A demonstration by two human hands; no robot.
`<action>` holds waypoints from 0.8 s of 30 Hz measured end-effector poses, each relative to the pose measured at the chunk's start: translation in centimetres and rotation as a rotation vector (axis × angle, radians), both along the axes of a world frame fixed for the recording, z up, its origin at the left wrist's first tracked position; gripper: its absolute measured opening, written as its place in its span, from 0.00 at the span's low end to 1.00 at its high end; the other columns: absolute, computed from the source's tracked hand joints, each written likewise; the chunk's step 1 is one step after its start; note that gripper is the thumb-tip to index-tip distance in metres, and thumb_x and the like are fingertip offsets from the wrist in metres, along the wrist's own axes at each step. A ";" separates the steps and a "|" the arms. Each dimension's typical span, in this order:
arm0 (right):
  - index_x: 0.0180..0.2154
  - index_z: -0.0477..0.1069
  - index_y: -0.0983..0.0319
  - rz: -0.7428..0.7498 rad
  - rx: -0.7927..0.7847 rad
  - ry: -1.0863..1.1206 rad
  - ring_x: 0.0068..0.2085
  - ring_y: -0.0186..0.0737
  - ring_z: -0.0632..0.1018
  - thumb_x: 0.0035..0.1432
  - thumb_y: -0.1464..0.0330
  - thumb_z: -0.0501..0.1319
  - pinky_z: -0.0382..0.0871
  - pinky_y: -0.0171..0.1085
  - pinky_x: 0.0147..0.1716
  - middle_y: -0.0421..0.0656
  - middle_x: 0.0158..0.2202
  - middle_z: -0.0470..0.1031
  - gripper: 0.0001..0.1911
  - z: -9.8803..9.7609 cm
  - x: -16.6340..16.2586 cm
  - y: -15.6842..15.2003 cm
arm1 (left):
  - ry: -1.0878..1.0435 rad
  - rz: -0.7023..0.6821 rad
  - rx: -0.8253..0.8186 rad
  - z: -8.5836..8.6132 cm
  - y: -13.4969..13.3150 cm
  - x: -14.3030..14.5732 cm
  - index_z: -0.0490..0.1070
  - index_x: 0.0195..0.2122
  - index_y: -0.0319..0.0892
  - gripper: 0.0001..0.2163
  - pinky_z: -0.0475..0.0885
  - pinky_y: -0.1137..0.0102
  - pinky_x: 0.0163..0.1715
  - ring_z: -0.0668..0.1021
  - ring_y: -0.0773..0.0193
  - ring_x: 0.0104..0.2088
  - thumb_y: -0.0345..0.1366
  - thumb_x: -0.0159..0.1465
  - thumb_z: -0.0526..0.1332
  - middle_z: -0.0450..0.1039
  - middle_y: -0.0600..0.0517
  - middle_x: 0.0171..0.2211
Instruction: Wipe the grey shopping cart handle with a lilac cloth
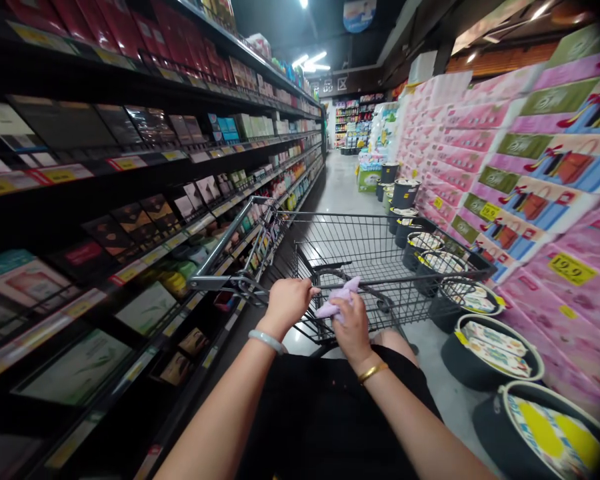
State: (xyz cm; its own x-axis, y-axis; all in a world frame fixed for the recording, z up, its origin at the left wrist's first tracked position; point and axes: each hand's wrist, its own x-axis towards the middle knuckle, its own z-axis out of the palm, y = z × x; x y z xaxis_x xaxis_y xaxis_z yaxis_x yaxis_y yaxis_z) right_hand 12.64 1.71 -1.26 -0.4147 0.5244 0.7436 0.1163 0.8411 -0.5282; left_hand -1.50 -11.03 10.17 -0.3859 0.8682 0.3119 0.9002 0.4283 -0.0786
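A dark wire shopping cart (pixel 430 293) stands sideways in front of me, its handle (pixel 225 240) toward the left shelves. My left hand (pixel 289 305) is closed over the cart's near top rim, knuckles up; its fingers' undersides are hidden. Pinched in my right hand (pixel 353 327) is a bunched light purple cloth (pixel 337 300), just above the same rim and close to my left hand. The part of the wire basket that shows holds no goods. A pale bangle circles my left wrist and a gold one my right.
Shelves (pixel 155 247) of boxed goods with price tags line the left side. Dark buckets (pixel 500 353) filled with packages stand in a row on the right, before stacked pink paper packs (pixel 570 293). A grey floor aisle (pixel 337 180) runs ahead to more shelves.
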 end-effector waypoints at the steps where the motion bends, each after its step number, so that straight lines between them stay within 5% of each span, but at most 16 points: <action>1: 0.45 0.75 0.58 0.019 0.035 -0.038 0.51 0.49 0.69 0.52 0.77 0.57 0.69 0.50 0.52 0.49 0.51 0.64 0.19 -0.7 -0.3 -0.3 | 0.004 0.000 -0.001 0.0 0.0 0.0 0.74 0.35 0.42 0.21 0.62 0.66 0.32 0.78 0.57 0.32 0.51 0.71 0.48 0.77 0.47 0.30; 7: 0.38 0.76 0.59 0.060 0.014 -0.187 0.44 0.46 0.70 0.47 0.81 0.54 0.72 0.45 0.45 0.47 0.42 0.69 0.20 -5.8 0.7 0.7 | 0.021 -0.017 0.022 0.1 -0.3 -0.1 0.73 0.33 0.43 0.21 0.62 0.66 0.31 0.78 0.58 0.31 0.50 0.72 0.49 0.77 0.48 0.29; 11: 0.41 0.74 0.58 0.150 -0.032 -0.095 0.46 0.44 0.71 0.46 0.80 0.55 0.72 0.42 0.44 0.45 0.46 0.66 0.20 -2.8 -0.7 -1.4 | 0.009 -0.022 0.046 0.2 -0.1 0.1 0.73 0.34 0.42 0.19 0.64 0.64 0.35 0.78 0.57 0.32 0.48 0.71 0.50 0.77 0.47 0.30; 14: 0.42 0.75 0.59 0.215 0.087 -0.127 0.48 0.46 0.70 0.50 0.79 0.57 0.70 0.45 0.48 0.49 0.48 0.66 0.19 -0.2 -2.7 -3.3 | 0.011 -0.025 0.078 0.0 -0.9 0.6 0.74 0.40 0.43 0.13 0.66 0.60 0.45 0.78 0.56 0.40 0.41 0.71 0.52 0.78 0.47 0.35; 20: 0.40 0.76 0.60 0.208 0.093 -0.307 0.44 0.45 0.70 0.49 0.83 0.54 0.71 0.43 0.45 0.48 0.42 0.71 0.21 -3.2 -2.8 -3.6 | 0.070 -0.009 0.245 -1.6 -5.0 0.9 0.63 0.64 0.48 0.21 0.56 0.57 0.65 0.71 0.58 0.58 0.32 0.70 0.53 0.72 0.49 0.58; 24: 0.41 0.76 0.60 0.276 0.127 -0.217 0.49 0.47 0.70 0.51 0.80 0.56 0.71 0.45 0.48 0.49 0.48 0.69 0.18 -1.9 -4.4 -5.3 | 0.035 -0.058 0.239 -2.0 -6.0 0.2 0.59 0.67 0.47 0.27 0.53 0.58 0.68 0.69 0.59 0.62 0.28 0.66 0.54 0.69 0.49 0.62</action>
State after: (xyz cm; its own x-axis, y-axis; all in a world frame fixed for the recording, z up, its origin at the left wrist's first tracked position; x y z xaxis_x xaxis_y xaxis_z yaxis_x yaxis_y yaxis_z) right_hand 8.25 -3.57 -3.14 -0.6825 0.2801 0.6750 -0.0265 0.9135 -0.4059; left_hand -1.33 -17.01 8.14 -0.3226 0.7885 0.5236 0.9224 0.3860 -0.0129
